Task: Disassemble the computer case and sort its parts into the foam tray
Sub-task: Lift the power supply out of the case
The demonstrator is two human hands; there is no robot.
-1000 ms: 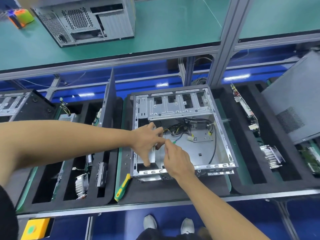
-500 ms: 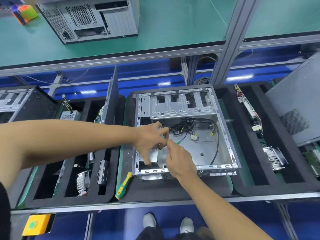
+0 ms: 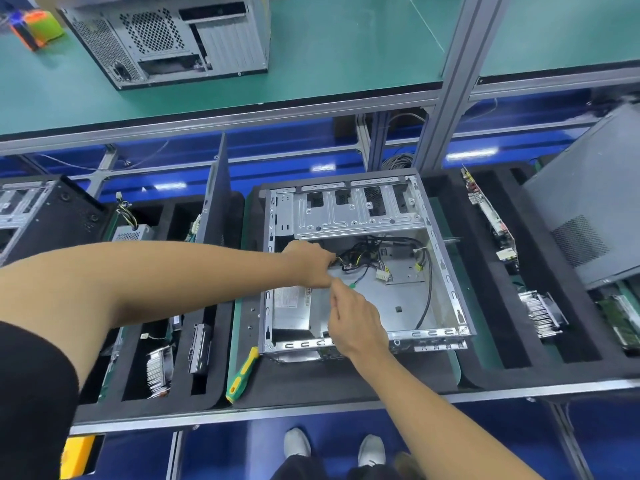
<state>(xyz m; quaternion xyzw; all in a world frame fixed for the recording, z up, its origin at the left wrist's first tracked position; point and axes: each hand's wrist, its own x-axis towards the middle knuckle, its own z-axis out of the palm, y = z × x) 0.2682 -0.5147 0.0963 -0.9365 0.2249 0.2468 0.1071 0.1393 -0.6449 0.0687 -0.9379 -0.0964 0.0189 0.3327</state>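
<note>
2 hands meet inside the open computer case [image 3: 363, 265], which lies on its side on the black foam tray [image 3: 346, 379]. The left hand [image 3: 310, 263] curls its fingers around the bundle of cables [image 3: 356, 258] at the case's middle. Just below it, touching, the right hand [image 3: 356, 322] pinches something thin beside a small green connector [image 3: 352, 285]; what it holds is hidden. Left of both hands, under them, sits the power supply [image 3: 291, 308]. Near the right wrist, outside the case, lies a green-and-yellow screwdriver [image 3: 242, 374].
</note>
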